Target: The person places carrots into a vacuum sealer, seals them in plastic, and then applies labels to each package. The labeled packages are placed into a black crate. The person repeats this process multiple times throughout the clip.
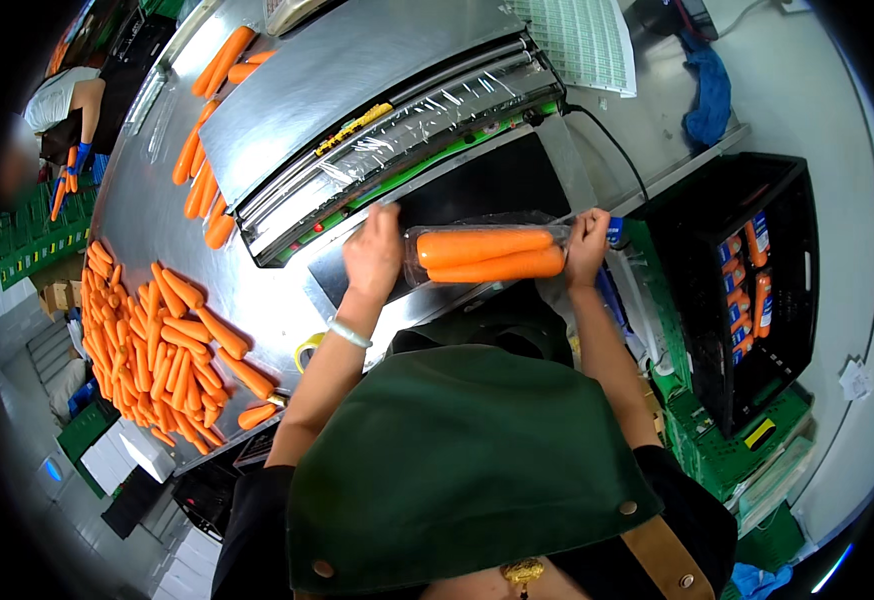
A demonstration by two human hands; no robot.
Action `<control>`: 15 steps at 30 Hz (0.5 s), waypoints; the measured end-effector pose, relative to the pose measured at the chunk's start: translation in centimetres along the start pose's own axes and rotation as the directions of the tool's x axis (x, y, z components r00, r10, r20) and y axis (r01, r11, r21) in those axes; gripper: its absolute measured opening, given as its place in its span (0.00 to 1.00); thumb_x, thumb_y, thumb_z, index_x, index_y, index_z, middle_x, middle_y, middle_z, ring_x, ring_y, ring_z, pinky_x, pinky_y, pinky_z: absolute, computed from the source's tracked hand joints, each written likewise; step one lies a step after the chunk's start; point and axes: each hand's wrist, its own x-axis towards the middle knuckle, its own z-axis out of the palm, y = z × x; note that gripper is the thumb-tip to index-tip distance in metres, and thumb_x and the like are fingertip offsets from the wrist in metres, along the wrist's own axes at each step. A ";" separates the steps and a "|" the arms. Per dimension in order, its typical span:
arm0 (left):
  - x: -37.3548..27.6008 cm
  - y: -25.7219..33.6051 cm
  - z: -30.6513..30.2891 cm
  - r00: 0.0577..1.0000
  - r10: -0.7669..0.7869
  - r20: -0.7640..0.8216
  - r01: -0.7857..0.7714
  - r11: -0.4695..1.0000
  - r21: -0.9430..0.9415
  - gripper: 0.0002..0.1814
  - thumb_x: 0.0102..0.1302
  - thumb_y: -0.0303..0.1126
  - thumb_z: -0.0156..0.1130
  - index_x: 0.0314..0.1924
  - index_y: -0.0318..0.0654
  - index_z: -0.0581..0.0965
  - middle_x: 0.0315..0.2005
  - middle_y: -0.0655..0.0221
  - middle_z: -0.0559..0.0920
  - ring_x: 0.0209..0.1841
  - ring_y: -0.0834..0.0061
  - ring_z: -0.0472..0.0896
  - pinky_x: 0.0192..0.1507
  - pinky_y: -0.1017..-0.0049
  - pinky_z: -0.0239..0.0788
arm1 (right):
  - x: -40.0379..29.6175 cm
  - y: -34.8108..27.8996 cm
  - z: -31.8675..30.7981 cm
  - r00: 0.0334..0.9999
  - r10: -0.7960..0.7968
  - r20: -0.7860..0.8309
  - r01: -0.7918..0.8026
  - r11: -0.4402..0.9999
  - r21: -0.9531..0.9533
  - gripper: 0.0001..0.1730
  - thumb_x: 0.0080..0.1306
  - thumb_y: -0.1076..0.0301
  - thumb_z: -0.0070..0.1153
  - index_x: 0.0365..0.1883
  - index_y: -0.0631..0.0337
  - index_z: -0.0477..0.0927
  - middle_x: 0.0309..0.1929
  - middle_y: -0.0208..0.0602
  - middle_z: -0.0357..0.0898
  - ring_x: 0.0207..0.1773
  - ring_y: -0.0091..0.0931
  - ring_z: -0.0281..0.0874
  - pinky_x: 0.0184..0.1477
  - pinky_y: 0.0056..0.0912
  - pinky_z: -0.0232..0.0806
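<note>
Between my hands is a pack of carrots (489, 255), two large ones plainly showing, in clear plastic film (411, 259). My left hand (375, 251) is closed in a blurred fist at the pack's left end, pinching the film. At the other end my right hand (587, 244) grips the film, with a blue label (615, 231) just beyond it. The pack is held above the front of a film wrapping machine (422, 135) and its black plate (497, 180). Clear film lies over the machine's rollers, and a yellow cutter knife (354, 127) rests there.
Loose carrots (159, 352) are heaped on the steel table (133, 202) at left; larger ones (201, 172) lie beside the machine. A black crate (774, 300) of packed carrots stands right, on green crates (737, 442). A roll of yellow tape (306, 352) is near my left forearm. A gloved co-worker (69, 112) holds carrots.
</note>
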 end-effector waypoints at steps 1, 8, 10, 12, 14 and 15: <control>0.9 0.6 0.1 0.997 0.072 -0.008 -0.072 0.995 -0.064 0.17 0.56 0.24 0.57 0.47 0.45 0.73 0.33 0.67 0.76 0.23 0.64 0.80 0.24 0.67 0.72 | -0.3 0.4 0.6 0.999 0.033 0.035 -0.038 0.988 0.151 0.03 0.71 0.74 0.51 0.41 0.60 0.71 0.28 0.34 0.74 0.29 0.20 0.71 0.33 0.21 0.63; 1.9 7.3 -3.2 0.865 -0.106 0.490 0.387 -0.482 -0.786 0.20 0.70 0.28 0.61 0.56 0.38 0.63 0.29 0.73 0.70 0.30 0.84 0.68 0.33 0.81 0.66 | -8.2 -8.2 -4.2 0.868 0.041 0.495 -0.015 0.998 -0.055 0.15 0.68 0.62 0.56 0.46 0.62 0.77 0.37 0.34 0.80 0.36 0.22 0.76 0.42 0.29 0.70; 2.0 10.2 -7.0 0.908 0.023 0.417 0.313 -0.699 -0.643 0.22 0.73 0.36 0.57 0.59 0.38 0.60 0.28 0.72 0.70 0.28 0.85 0.67 0.32 0.83 0.65 | -8.0 -14.2 -6.0 0.694 0.102 0.712 -0.220 0.973 0.075 0.17 0.68 0.59 0.55 0.45 0.66 0.79 0.38 0.38 0.82 0.37 0.25 0.77 0.43 0.29 0.70; 1.7 11.0 -9.7 0.899 0.157 0.409 0.414 -0.608 -0.677 0.25 0.68 0.28 0.63 0.58 0.39 0.60 0.27 0.68 0.71 0.27 0.83 0.68 0.31 0.83 0.64 | -6.8 -19.6 -7.0 0.465 0.111 0.878 -0.367 0.927 0.077 0.19 0.68 0.59 0.55 0.46 0.67 0.81 0.40 0.41 0.83 0.40 0.26 0.78 0.44 0.29 0.69; 1.7 12.6 -12.0 0.883 0.207 0.420 0.451 -0.621 -0.641 0.28 0.62 0.20 0.66 0.56 0.40 0.61 0.27 0.65 0.74 0.27 0.82 0.69 0.30 0.83 0.64 | -5.1 -26.3 -8.0 0.234 0.171 0.957 -0.398 0.915 -0.066 0.19 0.68 0.60 0.55 0.49 0.67 0.81 0.44 0.42 0.83 0.43 0.26 0.77 0.47 0.27 0.68; 2.0 13.4 -11.7 0.903 0.333 0.273 0.430 -0.721 -0.543 0.30 0.63 0.23 0.66 0.59 0.39 0.60 0.36 0.60 0.74 0.36 0.76 0.71 0.40 0.78 0.65 | -5.2 -26.1 -7.8 0.213 0.220 0.952 -0.474 0.875 -0.097 0.19 0.68 0.60 0.55 0.50 0.66 0.81 0.43 0.41 0.83 0.42 0.26 0.77 0.48 0.27 0.68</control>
